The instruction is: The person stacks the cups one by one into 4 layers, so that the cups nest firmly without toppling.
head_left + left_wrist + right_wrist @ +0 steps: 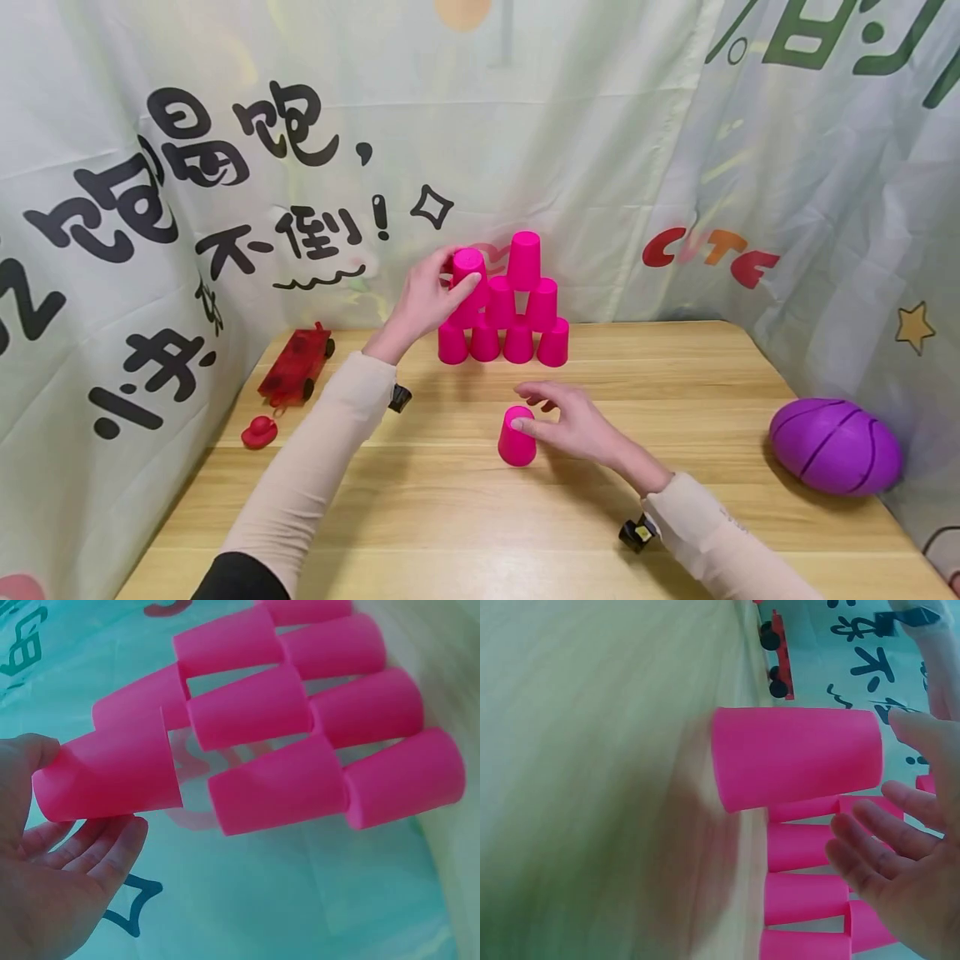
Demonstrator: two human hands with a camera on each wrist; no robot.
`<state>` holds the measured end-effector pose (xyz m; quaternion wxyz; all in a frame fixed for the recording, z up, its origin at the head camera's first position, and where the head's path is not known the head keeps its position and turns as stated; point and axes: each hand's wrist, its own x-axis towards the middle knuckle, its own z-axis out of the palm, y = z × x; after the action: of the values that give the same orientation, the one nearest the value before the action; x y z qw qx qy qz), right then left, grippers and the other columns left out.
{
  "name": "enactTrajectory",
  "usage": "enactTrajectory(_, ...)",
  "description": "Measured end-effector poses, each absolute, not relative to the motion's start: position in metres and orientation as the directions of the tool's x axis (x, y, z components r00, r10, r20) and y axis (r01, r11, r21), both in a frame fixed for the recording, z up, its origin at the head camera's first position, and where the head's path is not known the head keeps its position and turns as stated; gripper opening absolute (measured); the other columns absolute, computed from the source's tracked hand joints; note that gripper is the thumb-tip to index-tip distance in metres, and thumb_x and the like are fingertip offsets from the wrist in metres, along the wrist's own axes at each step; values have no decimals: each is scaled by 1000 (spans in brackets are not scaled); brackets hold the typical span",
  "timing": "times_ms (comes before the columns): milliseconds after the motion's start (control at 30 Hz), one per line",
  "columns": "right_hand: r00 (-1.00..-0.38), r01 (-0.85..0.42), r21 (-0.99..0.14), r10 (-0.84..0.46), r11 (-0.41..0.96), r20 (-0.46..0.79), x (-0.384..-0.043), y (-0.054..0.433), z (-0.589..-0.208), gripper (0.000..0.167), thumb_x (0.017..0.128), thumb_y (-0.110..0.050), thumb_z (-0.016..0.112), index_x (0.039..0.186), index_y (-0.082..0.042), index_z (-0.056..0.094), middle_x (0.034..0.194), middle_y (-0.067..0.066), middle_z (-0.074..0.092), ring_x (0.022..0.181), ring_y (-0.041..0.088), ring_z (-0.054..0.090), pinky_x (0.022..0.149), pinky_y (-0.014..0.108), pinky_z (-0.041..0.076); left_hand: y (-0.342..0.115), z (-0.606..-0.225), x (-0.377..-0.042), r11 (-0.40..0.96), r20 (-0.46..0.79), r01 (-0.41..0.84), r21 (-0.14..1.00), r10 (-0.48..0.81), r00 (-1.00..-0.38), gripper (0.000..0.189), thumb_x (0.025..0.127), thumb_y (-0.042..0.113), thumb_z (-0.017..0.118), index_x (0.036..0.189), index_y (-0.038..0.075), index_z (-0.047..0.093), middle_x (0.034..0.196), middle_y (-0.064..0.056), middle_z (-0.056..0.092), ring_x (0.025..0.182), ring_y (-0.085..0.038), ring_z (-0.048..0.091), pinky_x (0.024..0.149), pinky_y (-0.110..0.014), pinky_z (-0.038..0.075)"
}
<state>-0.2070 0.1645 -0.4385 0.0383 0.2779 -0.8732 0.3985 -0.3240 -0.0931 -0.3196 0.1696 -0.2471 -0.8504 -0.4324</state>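
Observation:
Thumb and fingers of my left hand (427, 296) grip an upside-down pink cup (469, 265) near its closed end. It hangs at the upper left of a stack of pink cups (518, 342). In the left wrist view a small gap separates the held cup (112, 772) from the stacked cup (277, 784) below it. One pink cup (525, 261) stands on the stack's upper right. Closer to me, another upside-down pink cup (516, 450) is on the table. My right hand (573, 421) is beside it, fingers spread loosely and apart from the cup (799, 757) in the right wrist view.
On the wooden table (420, 517), a red toy car (297, 367) and a small red hat-shaped piece (259, 432) lie at the left. A purple ball (836, 446) rests by the right edge. Printed fabric (570, 125) hangs behind the table.

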Motion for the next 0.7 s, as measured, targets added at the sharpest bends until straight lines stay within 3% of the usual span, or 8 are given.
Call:
enactTrajectory(300, -833, -525, -664, -483, 532, 272, -202, 164, -449, 52, 90, -32, 85, 133, -8, 70, 120, 2, 75, 103, 17, 69, 87, 37, 62, -87, -306, -338, 521, 487, 538, 662, 246, -838, 48, 98, 24, 74, 140, 5, 60, 123, -14, 71, 110, -29, 68, 95, -42, 61)
enactTrajectory(700, -850, -491, -686, -468, 536, 242, -199, 164, -453, 46, 91, -34, 84, 130, -13, 71, 113, -4, 75, 100, 13, 67, 87, 37, 62, -79, -307, -355, 572, 429, 468, 673, 213, -878, 49, 100, 26, 72, 142, 5, 57, 128, -16, 68, 113, -31, 66, 96, -44, 60)
